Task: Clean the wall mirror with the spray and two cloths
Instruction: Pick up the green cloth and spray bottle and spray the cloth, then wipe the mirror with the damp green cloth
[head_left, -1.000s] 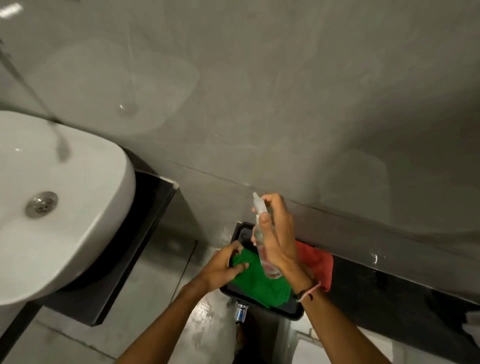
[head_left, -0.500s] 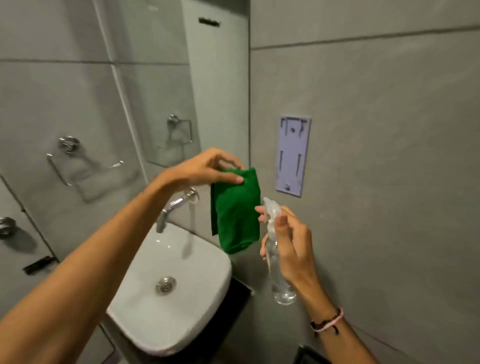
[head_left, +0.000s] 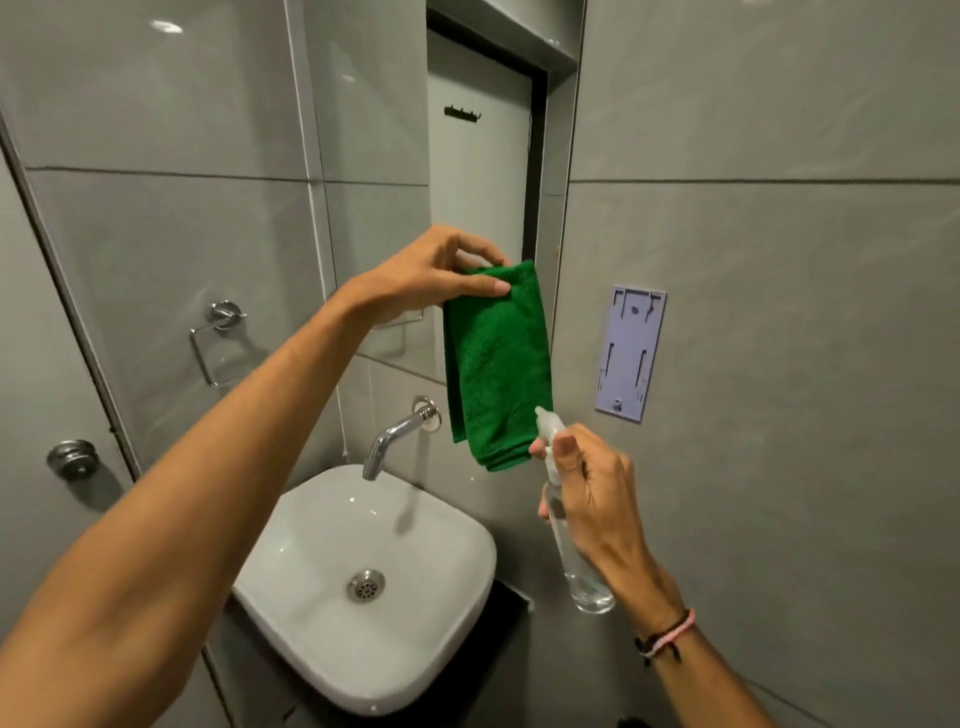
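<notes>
Mirror (head_left: 467, 156): fixed to the grey tiled wall ahead of you, above the basin, its lower edge just over the tap; it reflects a pale door with a dark hook rail.

Green cloth (head_left: 496, 364): folded, hanging lengthwise in front of the mirror's lower right part. Whether it touches the glass cannot be told. Your left hand (head_left: 436, 275) pinches its top edge, thumb lying flat across the front, fingers curled behind.

Spray bottle (head_left: 571, 545): clear, slim, held upright but leaning, nozzle at the top just beside the cloth's lower right corner and aimed toward it. Your right hand (head_left: 592, 493) is wrapped round the bottle's neck, forefinger resting on the pump head; the clear base sticks out below your palm.

Wristbands (head_left: 667, 636): pink and dark cords on your right wrist.

Basin (head_left: 322, 623): white, square with rounded corners, beneath the cloth and your left forearm, with a metal drain in its floor.

Tap (head_left: 395, 436): chrome spout, mounted in the wall under the mirror, reaching out over the basin.

Towel ring (head_left: 218, 338): chrome, on the wall left of the mirror.

Wall bracket (head_left: 631, 353): pale lilac plastic plate, on the tiles right of the mirror, near the cloth but apart from it.
</notes>
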